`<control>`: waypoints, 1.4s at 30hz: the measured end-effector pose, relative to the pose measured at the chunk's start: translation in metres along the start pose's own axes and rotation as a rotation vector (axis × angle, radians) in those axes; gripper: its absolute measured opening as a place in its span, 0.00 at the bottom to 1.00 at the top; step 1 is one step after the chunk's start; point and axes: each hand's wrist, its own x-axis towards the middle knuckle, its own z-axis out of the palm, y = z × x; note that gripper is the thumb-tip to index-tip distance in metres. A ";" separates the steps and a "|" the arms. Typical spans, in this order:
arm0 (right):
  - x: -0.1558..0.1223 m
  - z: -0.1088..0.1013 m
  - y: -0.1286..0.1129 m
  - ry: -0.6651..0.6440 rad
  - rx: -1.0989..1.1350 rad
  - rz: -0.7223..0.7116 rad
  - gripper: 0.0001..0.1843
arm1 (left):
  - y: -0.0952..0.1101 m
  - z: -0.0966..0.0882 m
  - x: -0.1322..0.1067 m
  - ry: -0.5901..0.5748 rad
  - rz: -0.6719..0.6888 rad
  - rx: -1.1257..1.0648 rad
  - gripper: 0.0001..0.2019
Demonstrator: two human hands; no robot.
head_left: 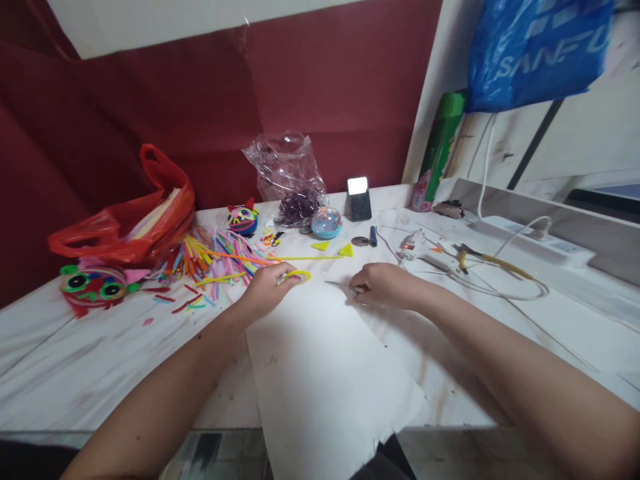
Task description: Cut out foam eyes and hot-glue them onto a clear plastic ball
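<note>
As a fuzzy yellow strip (pixel 307 273) bends into a small, bright open loop above the far end of the white sheet (pixel 325 373), the left hand (pixel 270 288) has it pinched narrowly between thumb and fingers. Across at the sheet's far right corner, the right hand (pixel 387 287) is wrapped around a slim, pointed metal tool (pixel 341 285), perhaps scissors, too blurred to be sure, its tip apart from the strip. Just beyond the sheet, two yellow triangles (pixel 345 250)! Left of it sprawl colourful fuzzy stems (pixel 227 253); well to its right, yellow-handled pliers (pixel 463 258).
</note>
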 end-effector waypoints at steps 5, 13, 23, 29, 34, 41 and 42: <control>0.001 0.003 0.000 0.008 0.047 0.000 0.13 | -0.005 0.004 0.000 -0.040 -0.008 -0.042 0.13; 0.001 0.003 0.001 0.001 0.243 -0.074 0.15 | -0.004 0.001 0.001 -0.058 -0.045 -0.151 0.13; 0.000 0.006 -0.005 -0.007 0.373 -0.093 0.20 | 0.004 0.002 -0.003 -0.064 -0.136 -0.254 0.13; 0.001 0.007 -0.006 -0.002 0.343 -0.098 0.20 | 0.003 0.004 -0.003 -0.067 -0.100 -0.283 0.10; 0.001 0.011 -0.006 -0.033 0.489 -0.104 0.22 | 0.003 0.004 -0.002 -0.075 -0.129 -0.262 0.11; 0.003 0.016 -0.007 -0.056 0.613 -0.097 0.25 | 0.003 0.007 -0.005 -0.077 -0.123 -0.293 0.12; 0.003 0.017 -0.008 -0.059 0.627 -0.098 0.25 | 0.003 0.007 -0.005 -0.072 -0.135 -0.300 0.12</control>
